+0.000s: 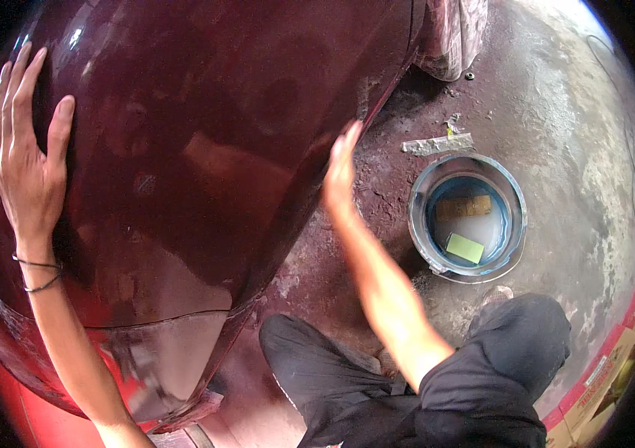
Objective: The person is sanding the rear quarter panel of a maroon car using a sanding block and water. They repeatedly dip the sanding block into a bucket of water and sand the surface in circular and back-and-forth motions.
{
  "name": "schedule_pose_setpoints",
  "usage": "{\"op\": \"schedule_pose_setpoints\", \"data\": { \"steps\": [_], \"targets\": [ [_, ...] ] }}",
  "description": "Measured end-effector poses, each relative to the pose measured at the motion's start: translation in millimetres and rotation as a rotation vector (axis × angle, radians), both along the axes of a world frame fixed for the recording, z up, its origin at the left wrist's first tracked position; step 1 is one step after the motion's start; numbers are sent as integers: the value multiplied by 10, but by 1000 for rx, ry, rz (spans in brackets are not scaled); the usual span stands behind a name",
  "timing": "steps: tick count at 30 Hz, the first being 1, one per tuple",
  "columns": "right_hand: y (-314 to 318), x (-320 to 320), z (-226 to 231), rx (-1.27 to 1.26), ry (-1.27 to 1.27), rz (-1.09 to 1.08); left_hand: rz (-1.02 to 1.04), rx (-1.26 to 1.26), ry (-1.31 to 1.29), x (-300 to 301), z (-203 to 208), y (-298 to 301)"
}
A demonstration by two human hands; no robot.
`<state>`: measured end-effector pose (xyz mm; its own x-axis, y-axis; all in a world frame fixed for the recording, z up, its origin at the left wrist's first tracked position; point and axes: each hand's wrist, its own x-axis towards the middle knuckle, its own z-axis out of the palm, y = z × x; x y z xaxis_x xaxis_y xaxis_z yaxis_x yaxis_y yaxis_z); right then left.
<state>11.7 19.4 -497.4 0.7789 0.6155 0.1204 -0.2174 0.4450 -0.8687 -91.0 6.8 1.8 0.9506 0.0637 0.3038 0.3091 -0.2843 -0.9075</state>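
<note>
A glossy dark maroon car body panel (205,149) fills the left and upper part of the head view. Against its surface at the far left, my left hand (30,157) lies flat with the fingers stretched and the thumb apart. My right hand (342,168) is at the panel's lower right edge, its fingers extended along it and slightly blurred. Nothing shows in either hand, though the right palm is turned away from view. To the right of that hand stands a round bucket (520,216) on the floor. Inside are cloudy liquid, a brown block (464,207) and a pale green block (465,249).
A strip of crumpled tape (437,144) lies on the stained concrete floor (556,179) behind the bucket. Plastic sheeting (455,37) hangs at the top, beside the car. Cardboard (605,373) sits at the lower right. My bent knees are close to the panel and bucket.
</note>
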Motion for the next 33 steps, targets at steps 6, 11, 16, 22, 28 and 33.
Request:
{"op": "schedule_pose_setpoints", "data": {
  "steps": [6, 11, 16, 22, 28, 33],
  "targets": [
    [392, 875, 19, -69, -103, 28, 30, 14, -26, -93, -1, -17],
    [-966, -1311, 394, -106, -273, 237, 80, 33, -47, -65, -70, -91],
    [-305, 101, 634, -112, -311, 23, 97, 36, -90, 55, -118, -157],
    [44, 691, 731, -99, -186, -44, 72, -10, -134, 45, -124, -98],
    [-662, -625, 801, -138, -699, -47, 56, -4, -144, 96, -114, -134],
    [122, 916, 1255, -225, -747, -271, 62, -20, -156, 43, -156, -145]
  ]
}}
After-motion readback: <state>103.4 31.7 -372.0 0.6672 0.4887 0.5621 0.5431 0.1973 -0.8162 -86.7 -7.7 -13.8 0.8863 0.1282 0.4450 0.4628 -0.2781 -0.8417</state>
